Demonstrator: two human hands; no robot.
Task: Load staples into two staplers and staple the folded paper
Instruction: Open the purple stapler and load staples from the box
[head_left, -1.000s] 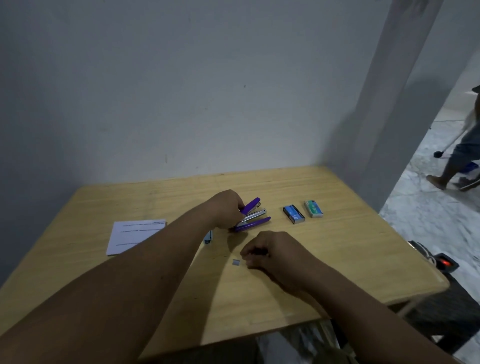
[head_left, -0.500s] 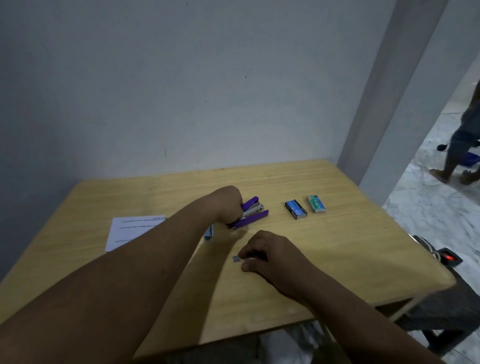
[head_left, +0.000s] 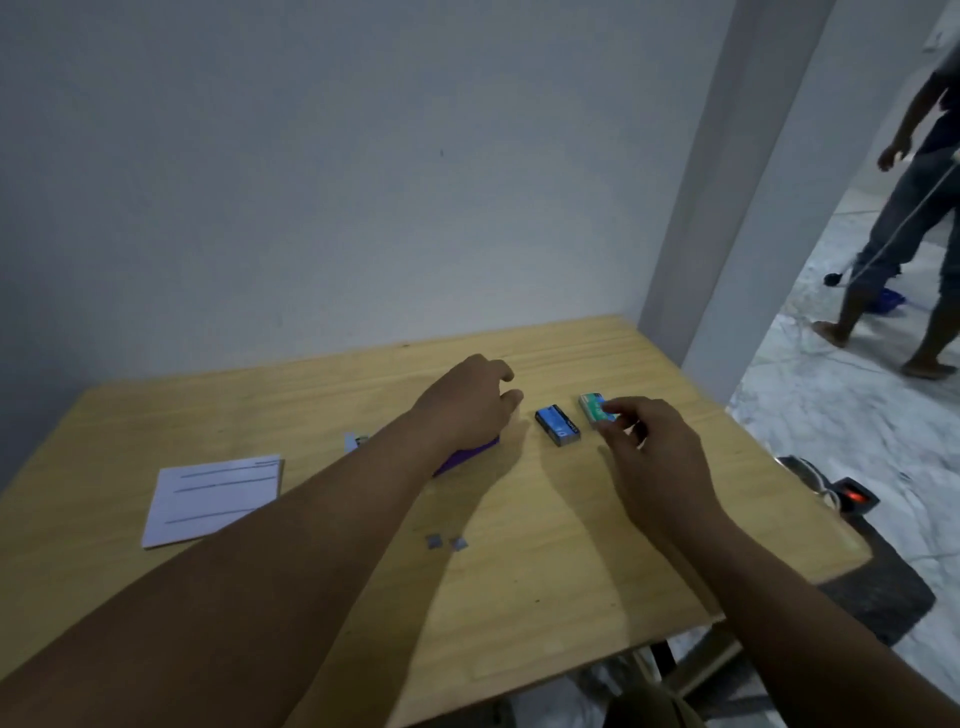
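Reaching for more staples, so we're early on: our right hand (head_left: 641, 447) pinches the green staple box (head_left: 594, 408), the left hand (head_left: 467, 405) rests loosely curled over the purple stapler (head_left: 465, 460). Folded paper (head_left: 213, 499), left of both grips, looks unstapled.

Single head-worn wide-angle view, looking forward and down from above the near edge of the table (head_left: 545, 597), both forearms reaching away from the lens, facing a plain wall (head_left: 363, 182) close behind, with a doorway and floor (head_left: 857, 441) at right.
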